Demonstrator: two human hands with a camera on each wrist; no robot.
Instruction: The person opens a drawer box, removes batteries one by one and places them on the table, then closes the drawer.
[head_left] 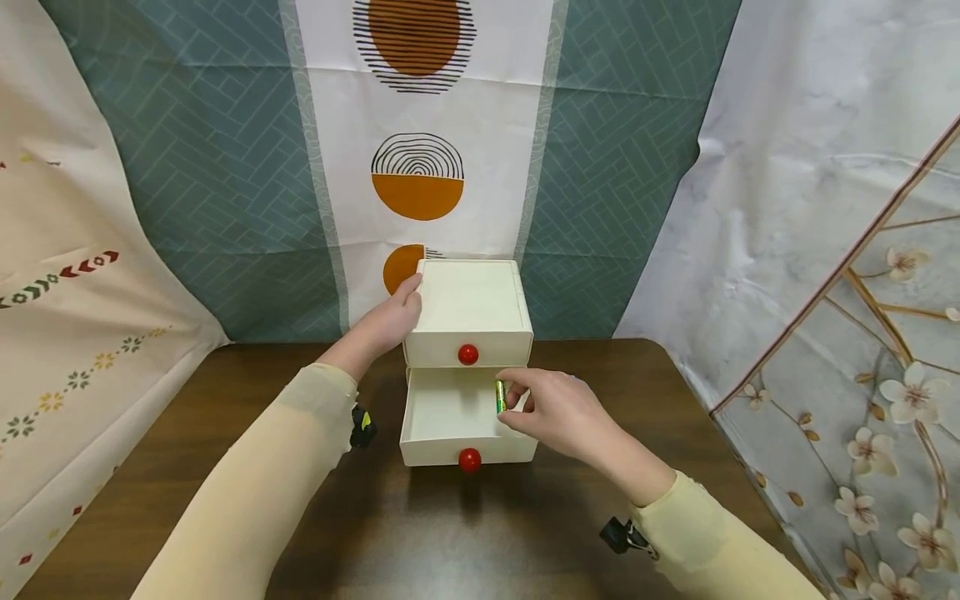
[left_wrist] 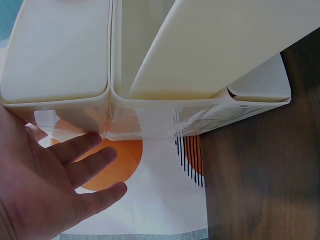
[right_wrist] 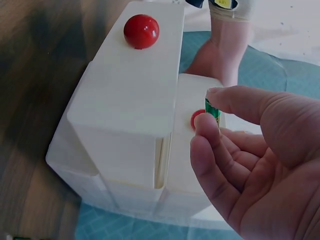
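Note:
A white drawer cabinet [head_left: 471, 296] stands at the back of the table, its upper drawer closed behind a red knob [head_left: 468, 354]. Below, a white drawer [head_left: 442, 404] is pulled out, with its own red knob [head_left: 469, 460] in front. My left hand [head_left: 396, 319] rests against the cabinet's left side near the top; its fingers [left_wrist: 90, 167] lie extended in the left wrist view. Over the right part of the pulled-out drawer, my right hand [head_left: 558, 408] pinches a small green battery [head_left: 501, 397] between thumb and fingertips. Fingers hide part of the battery [right_wrist: 212, 109] in the right wrist view.
Dark brown wood table [head_left: 465, 542] lies under the cabinet. A patterned green and white cloth [head_left: 225, 167] hangs right behind it. A pale cloth [head_left: 75, 333] borders the left side, a flowered one [head_left: 825, 292] the right.

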